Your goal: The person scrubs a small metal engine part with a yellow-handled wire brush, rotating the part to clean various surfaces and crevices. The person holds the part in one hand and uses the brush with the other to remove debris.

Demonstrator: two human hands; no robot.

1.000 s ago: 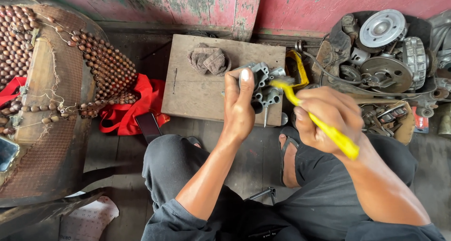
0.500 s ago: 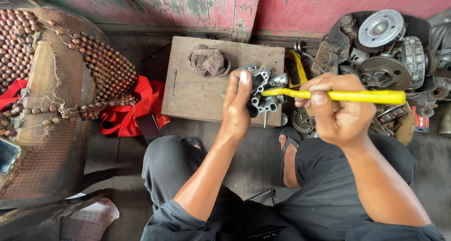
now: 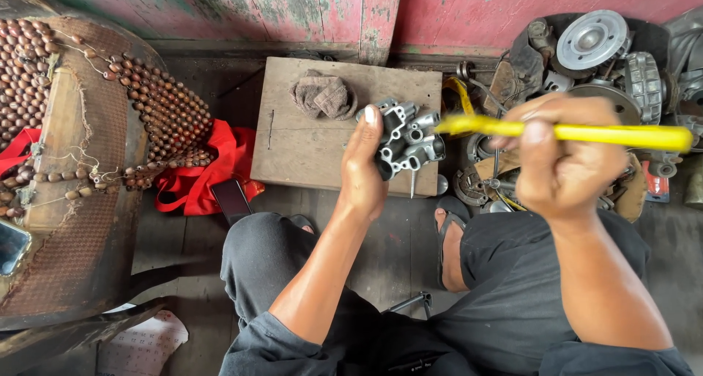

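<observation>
The grey cast-metal engine part point(image 3: 404, 138), knobbly with several short round ports, is held up above the near edge of the wooden board. The yellow-handled tool point(image 3: 578, 132) lies level, its tip touching the part's right side.

Left hand point(image 3: 366, 172): my arm reaches forward, fingers wrapped shut, thumb up.
Right hand point(image 3: 560, 160): my fist is clenched, wrist bent, forearm raised.
</observation>
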